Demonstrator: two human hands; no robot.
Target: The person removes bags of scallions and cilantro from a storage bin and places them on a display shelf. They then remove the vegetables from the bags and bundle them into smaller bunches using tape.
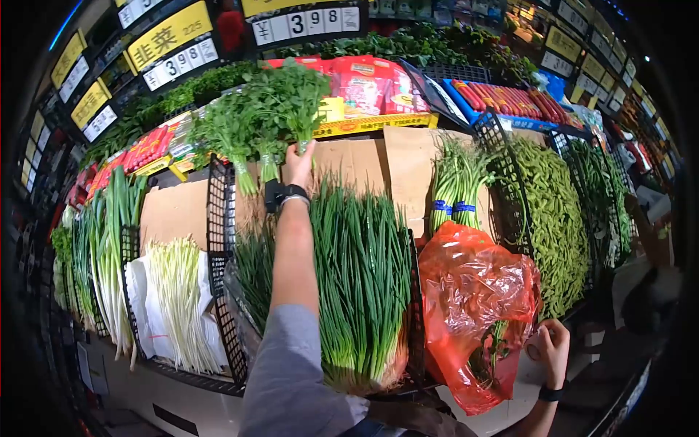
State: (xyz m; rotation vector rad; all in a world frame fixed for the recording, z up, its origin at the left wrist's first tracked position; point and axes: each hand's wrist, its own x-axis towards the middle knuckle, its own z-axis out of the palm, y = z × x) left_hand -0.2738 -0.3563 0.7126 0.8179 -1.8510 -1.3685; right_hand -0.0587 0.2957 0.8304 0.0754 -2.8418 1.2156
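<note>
My left hand [298, 166] reaches far forward, its fingers closed around the stems of a bunch of leafy greens [301, 102]. More tied bunches of the same greens [231, 138] stand upright just left of it. Beneath my forearm lies a thick pile of green onions [357, 269], roots toward me. At the lower right, my right hand [555, 351] is curled around a small round roll [535, 347]. Right beside it, a red plastic bag [470, 298] covers part of a crate, with some greens showing through near its lower side.
Pale yellow chives [182, 302] and leeks [113, 255] fill crates on the left. Bunches with blue bands [455, 186] lie behind the red bag. Green pods [550, 218] fill a crate on the right. Packaged goods [364, 87] and price signs [171, 44] line the back.
</note>
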